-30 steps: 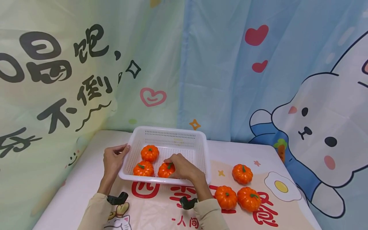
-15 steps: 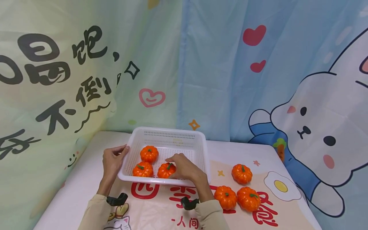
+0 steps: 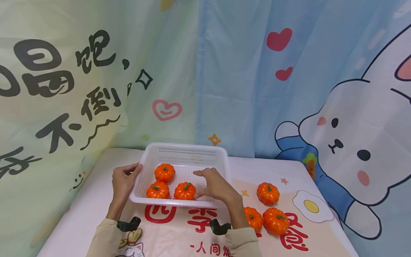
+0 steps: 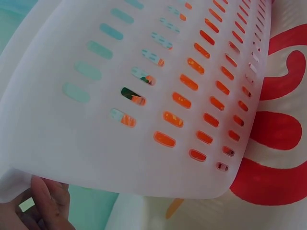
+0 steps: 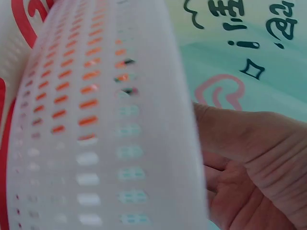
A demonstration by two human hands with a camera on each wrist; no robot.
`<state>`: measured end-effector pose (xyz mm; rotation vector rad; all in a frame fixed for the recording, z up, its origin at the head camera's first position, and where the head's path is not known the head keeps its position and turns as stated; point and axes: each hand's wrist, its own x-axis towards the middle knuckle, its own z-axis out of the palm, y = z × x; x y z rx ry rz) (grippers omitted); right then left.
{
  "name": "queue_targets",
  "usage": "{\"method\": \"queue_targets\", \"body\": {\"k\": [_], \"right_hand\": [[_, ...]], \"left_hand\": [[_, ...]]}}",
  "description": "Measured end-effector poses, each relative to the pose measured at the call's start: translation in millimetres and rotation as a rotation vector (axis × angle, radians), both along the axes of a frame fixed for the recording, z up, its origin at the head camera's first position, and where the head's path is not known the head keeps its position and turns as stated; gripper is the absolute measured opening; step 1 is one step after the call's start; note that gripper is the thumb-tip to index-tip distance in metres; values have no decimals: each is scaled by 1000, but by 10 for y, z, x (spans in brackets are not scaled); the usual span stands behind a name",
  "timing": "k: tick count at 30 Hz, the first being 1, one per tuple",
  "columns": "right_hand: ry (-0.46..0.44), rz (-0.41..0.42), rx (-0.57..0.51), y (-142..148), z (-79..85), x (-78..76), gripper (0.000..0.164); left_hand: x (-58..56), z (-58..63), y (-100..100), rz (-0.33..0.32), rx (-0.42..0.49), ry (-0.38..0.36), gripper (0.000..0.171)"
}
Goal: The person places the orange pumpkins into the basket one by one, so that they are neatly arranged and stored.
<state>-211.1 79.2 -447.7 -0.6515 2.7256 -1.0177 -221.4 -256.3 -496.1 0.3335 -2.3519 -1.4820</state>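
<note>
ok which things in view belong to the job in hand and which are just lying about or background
Likely part of the job:
- white basket, left hand gripping its rim
- three pumpkins inside, right hand by one
- probably the three loose pumpkins on the table, since they match

Seemingly just background:
- printed table cover
- printed curtain

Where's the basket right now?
Head view: just left of centre, the basket sits on the table, the left hand gripping its left rim and three loose pumpkins to its right.
</note>
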Motion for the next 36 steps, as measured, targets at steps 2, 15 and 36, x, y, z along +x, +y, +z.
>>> {"method": "queue_targets", "body": {"k": [2,15,36], "right_hand": [[14,-16,-1,55,22,12,75],[7,-196,-33,398,117,119,82],[85,-391,42,1062,136,310,85]], "left_hand": [[-2,-5,-1,2,-4,-1,39],[31,-7,-4,0,-14,1,39],[33,10,20,-1,5,11,39]]}}
